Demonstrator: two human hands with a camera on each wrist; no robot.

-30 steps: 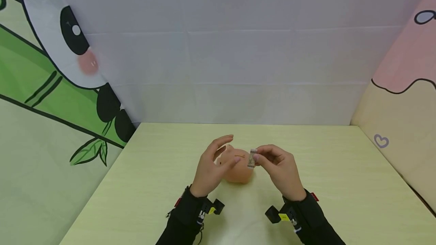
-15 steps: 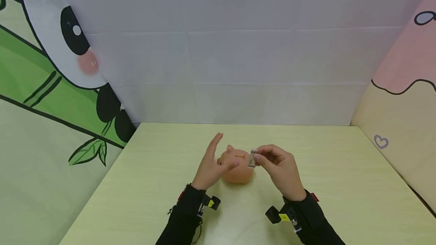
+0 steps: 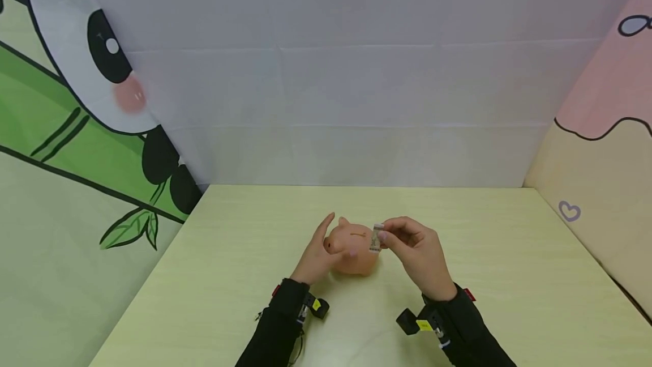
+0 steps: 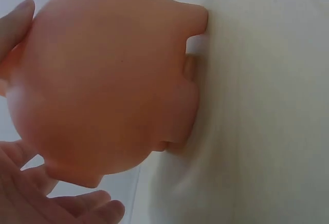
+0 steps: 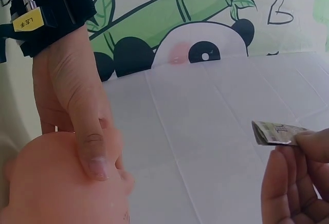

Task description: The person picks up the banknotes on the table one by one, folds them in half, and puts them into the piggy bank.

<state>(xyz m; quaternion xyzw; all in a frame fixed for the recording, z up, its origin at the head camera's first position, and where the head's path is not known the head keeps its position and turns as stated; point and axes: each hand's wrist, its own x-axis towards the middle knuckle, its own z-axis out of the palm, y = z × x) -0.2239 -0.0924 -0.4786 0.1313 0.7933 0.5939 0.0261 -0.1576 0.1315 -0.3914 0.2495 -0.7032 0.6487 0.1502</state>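
In the head view a round, orange-pink piggy bank (image 3: 351, 265) with a slot on top stands on the table. My left hand (image 3: 313, 262) is at its left side, thumb lying along its surface. In the left wrist view, the fingers (image 4: 90, 206) of that hand spread loosely near a stubby part of the pig (image 4: 103, 80), opposite the thumb. My right hand (image 3: 420, 254) pinches a small folded banknote (image 3: 375, 239) between thumb and fingers, beside the pig's right side in the head view. In the right wrist view the folded note (image 5: 277, 133) points left, towards the pig.
A pale wooden table (image 3: 244, 231) carries the piggy bank. Behind it rises a whitish cloth backdrop (image 3: 356, 89), with a cartoon panda (image 3: 102, 61) on the left side and a pink and cream print (image 3: 606, 129) on the right. Both wrists wear black cuffs with small cameras.
My left hand first lifted its fingers and moved slightly left, then came down against the pig's left side. The right hand with the banknote has stayed almost still.
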